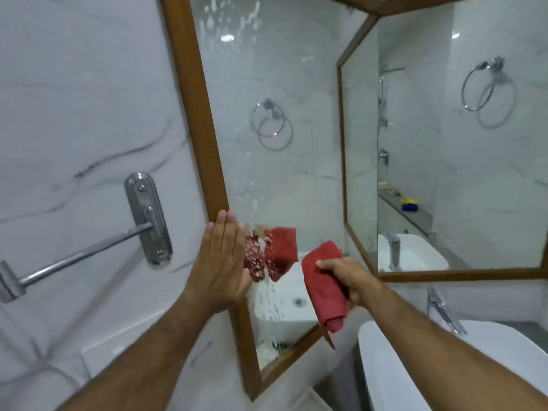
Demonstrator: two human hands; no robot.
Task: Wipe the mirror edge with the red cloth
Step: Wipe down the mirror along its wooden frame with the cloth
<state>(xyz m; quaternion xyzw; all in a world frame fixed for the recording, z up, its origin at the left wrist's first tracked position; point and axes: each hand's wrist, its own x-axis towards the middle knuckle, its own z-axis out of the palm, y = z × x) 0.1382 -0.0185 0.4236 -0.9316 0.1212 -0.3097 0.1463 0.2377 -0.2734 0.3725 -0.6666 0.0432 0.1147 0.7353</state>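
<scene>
Evidently barely begun: the right hand (345, 280) grips the bunched red cloth (324, 287) just off the wooden mirror frame (204, 137), not touching; the left hand (221, 259), flat and empty, braces against it; glass remains spotted.

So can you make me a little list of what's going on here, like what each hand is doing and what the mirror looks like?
place: bathroom with white marble-look walls
left hand: open and flat, fingers at the wooden mirror frame
right hand: gripping the red cloth, held just in front of the glass
mirror glass: streaky, with white splashes
cloth on frame: not yet
nearby: chrome towel bar on the left wall, white basin at lower right
</scene>
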